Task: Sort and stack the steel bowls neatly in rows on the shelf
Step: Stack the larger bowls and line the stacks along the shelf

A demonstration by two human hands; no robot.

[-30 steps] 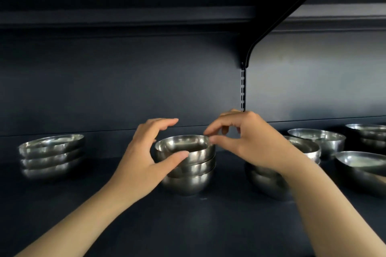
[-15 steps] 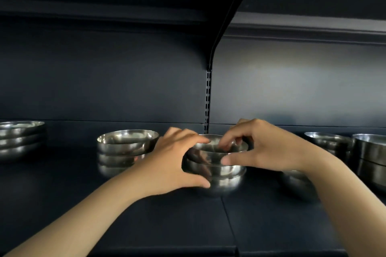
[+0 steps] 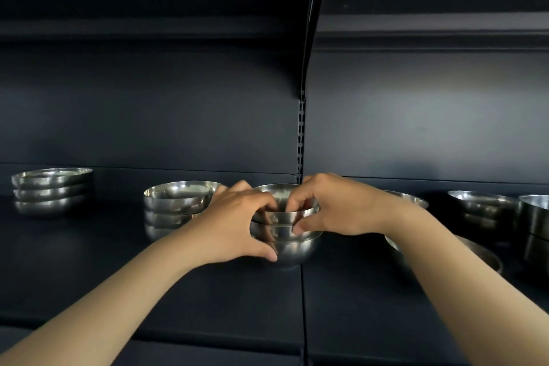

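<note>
A stack of three small steel bowls (image 3: 292, 246) stands on the dark shelf (image 3: 208, 291) at the seam between two shelf boards. My left hand (image 3: 237, 226) grips the stack from the left, thumb low on the bottom bowl and fingers over the rim. My right hand (image 3: 335, 208) pinches the top bowl's rim from the right, fingers inside and thumb outside. To the left stands another three-bowl stack (image 3: 175, 208), and a stack of wider shallow bowls (image 3: 52, 190) sits at the far left.
Right of my hands are more steel bowls: one (image 3: 413, 202) behind my right wrist, a stacked pair (image 3: 482, 208), a taller stack (image 3: 536, 223) at the frame edge and a large shallow bowl (image 3: 481, 252) behind my forearm. A slotted upright (image 3: 300, 134) runs up the back panel.
My hands left the first stack, now at the left, and closed on the stack further right. The view swung right with them.
</note>
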